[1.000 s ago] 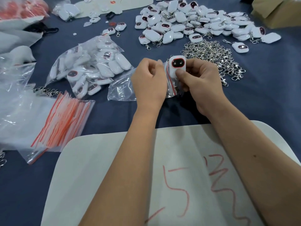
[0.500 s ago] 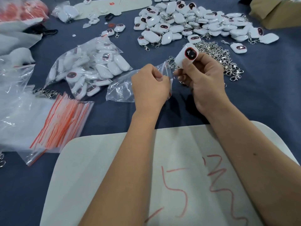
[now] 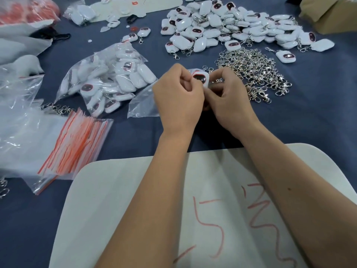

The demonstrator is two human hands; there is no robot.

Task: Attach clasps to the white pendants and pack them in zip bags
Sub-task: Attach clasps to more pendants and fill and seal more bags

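A white pendant (image 3: 201, 78) with a dark red-rimmed face sits between my two hands at the mouth of a clear zip bag (image 3: 144, 104). My left hand (image 3: 177, 97) pinches the bag's mouth beside the pendant. My right hand (image 3: 229, 99) pinches the pendant from the right, its fingers curled. The bag's body trails to the left on the blue cloth. Whether the pendant's clasp is attached is hidden by my fingers.
A heap of white pendants (image 3: 231, 29) lies at the back, and a pile of silver clasps (image 3: 253, 74) to the right. A filled bag of pendants (image 3: 110, 80) and a stack of red-striped zip bags (image 3: 75, 146) lie left. A white board (image 3: 135, 200) lies under my forearms.
My right hand lifted the pendant up and right, away from the bag, then brought it back down to the bag's mouth, where both hands now meet.
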